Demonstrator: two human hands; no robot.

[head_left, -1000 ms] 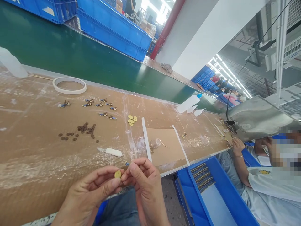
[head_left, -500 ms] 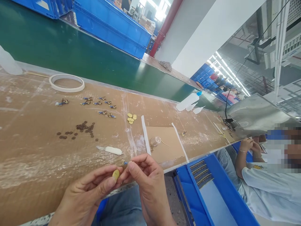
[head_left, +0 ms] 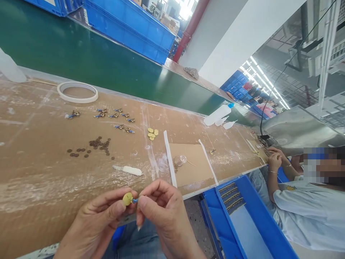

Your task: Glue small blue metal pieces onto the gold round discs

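Observation:
Between thumb and fingers, my left hand (head_left: 99, 219) pinches a small yellow disc (head_left: 127, 198), its flat face turned toward me. My right hand (head_left: 164, 212) is closed on a small blue figurine (head_left: 135, 200), most of it hidden by the fingers. One end of the figurine meets the disc's face. Beyond the hands lies a white-handled knife (head_left: 129, 170). Several more yellow discs (head_left: 151, 135) sit in a cluster, and several similar figurines (head_left: 118, 116) lie farther back. Brown discs (head_left: 99, 144) are scattered to the left.
A tape roll (head_left: 77, 92) lies at the back left. A clear cup (head_left: 179, 160) stands on a taped cardboard piece, a thin stick beside it. White bottles (head_left: 219, 114) lie farther right. A blue tray (head_left: 249, 223) holds rows of small parts; a co-worker (head_left: 296, 201) sits beyond it.
The figurine in my right hand has come against the disc, whose face has turned more toward me. The co-worker's hands have moved toward the table.

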